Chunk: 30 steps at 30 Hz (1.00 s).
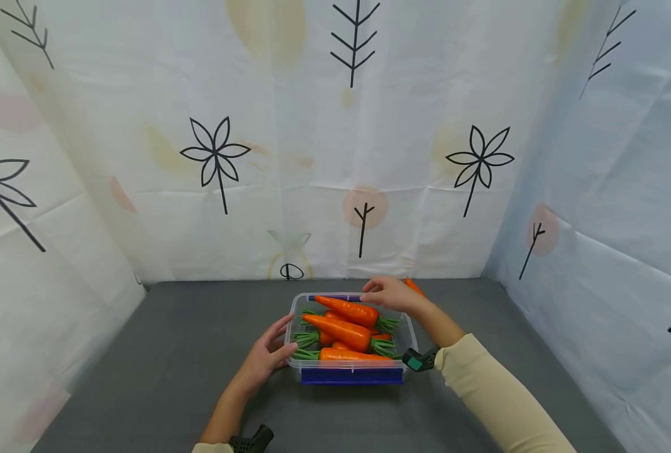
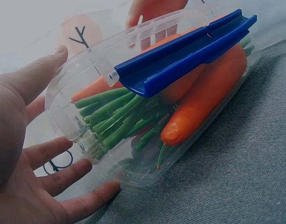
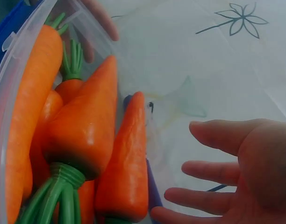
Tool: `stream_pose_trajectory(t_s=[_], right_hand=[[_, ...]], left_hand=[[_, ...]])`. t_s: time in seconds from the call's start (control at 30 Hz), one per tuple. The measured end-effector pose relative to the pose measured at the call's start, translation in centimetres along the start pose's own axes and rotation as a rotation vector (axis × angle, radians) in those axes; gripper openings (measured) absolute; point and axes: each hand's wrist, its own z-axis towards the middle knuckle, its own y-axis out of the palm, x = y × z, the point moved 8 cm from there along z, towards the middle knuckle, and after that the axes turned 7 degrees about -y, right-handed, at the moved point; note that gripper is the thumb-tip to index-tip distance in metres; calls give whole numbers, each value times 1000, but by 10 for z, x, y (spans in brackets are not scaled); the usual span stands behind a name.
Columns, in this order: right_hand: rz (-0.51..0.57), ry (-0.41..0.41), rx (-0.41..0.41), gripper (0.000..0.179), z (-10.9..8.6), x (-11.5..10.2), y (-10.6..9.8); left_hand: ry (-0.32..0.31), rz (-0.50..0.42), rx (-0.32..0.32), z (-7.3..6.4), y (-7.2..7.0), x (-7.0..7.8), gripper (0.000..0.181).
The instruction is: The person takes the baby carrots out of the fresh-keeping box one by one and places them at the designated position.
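A clear plastic box (image 1: 352,364) with blue clasps (image 1: 352,376) holds several orange carrots (image 1: 338,331) with green stems. Two of the carrots lie on top, their tips toward the left. My left hand (image 1: 264,355) rests against the box's left end, fingers spread along its wall and thumb near the rim, as the left wrist view shows. Over the back right of the box is my right hand (image 1: 392,294). In the right wrist view, its fingers (image 3: 203,200) extend toward the back wall of the box with nothing between them and the thumb.
Another carrot (image 1: 414,287) shows partly behind the right hand, outside the box at the back of the grey table (image 1: 199,352). White patterned cloth (image 1: 312,126) hangs behind the table and along both sides.
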Motion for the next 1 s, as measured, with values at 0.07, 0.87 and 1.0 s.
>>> stream_pose_trajectory(t_s=[0.07,0.87,1.0], right_hand=[[-28,-5,-28,39,2,2,6],[-340,-57,-136,39,15,11,37],[-320,-72,-128,38,14,8,34]], left_hand=[[-2,3,1,0,0,-1,59],[-16,-20,-1,2,0,-1,59],[-10,-15,5,1,1,-1,59]])
